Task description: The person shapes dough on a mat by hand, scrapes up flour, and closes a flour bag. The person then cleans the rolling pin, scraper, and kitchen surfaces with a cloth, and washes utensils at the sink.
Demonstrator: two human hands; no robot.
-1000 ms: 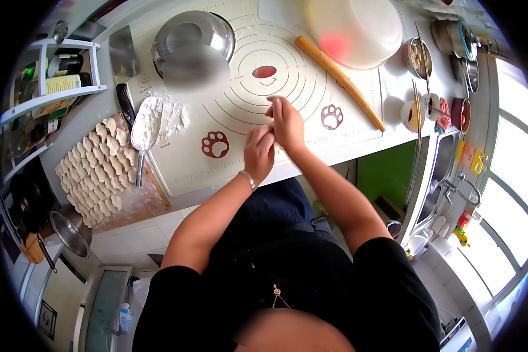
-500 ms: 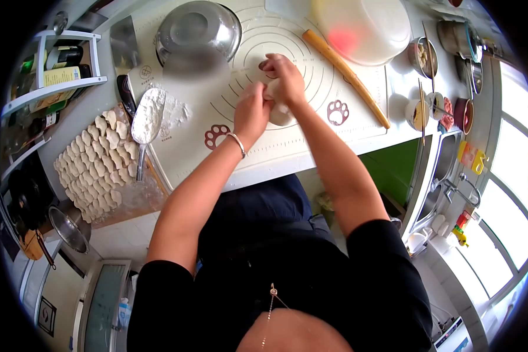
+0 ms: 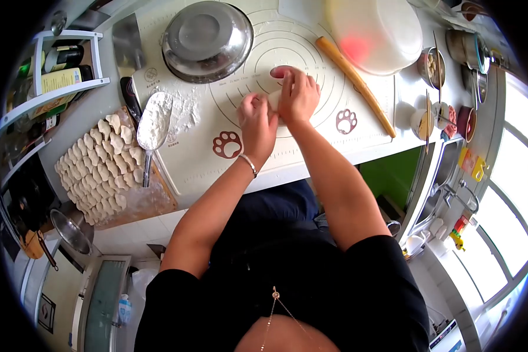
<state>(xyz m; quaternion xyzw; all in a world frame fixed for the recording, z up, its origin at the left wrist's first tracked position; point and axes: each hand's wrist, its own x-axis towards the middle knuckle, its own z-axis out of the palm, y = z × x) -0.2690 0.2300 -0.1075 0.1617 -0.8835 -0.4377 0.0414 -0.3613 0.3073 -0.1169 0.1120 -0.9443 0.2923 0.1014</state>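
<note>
Right hand [image 3: 300,104] — fingers reaching left before — now points forward.

On the mat [image 3: 188,167], the left hand [image 3: 258,122] and right hand [image 3: 300,97] mostly hide a pale lump [image 3: 274,100]. Beyond it, the top edge crops a whitish tub [image 3: 381,35]; left of it, bottle labels [image 3: 60,80] are too small to read.

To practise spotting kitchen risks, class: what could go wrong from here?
The rolling pin lies slanted and loose on the mat; a knock could roll it. The dough pieces sit packed together on the board and may stick. The flour in the scoop could spill if an arm bumps its handle.
</note>
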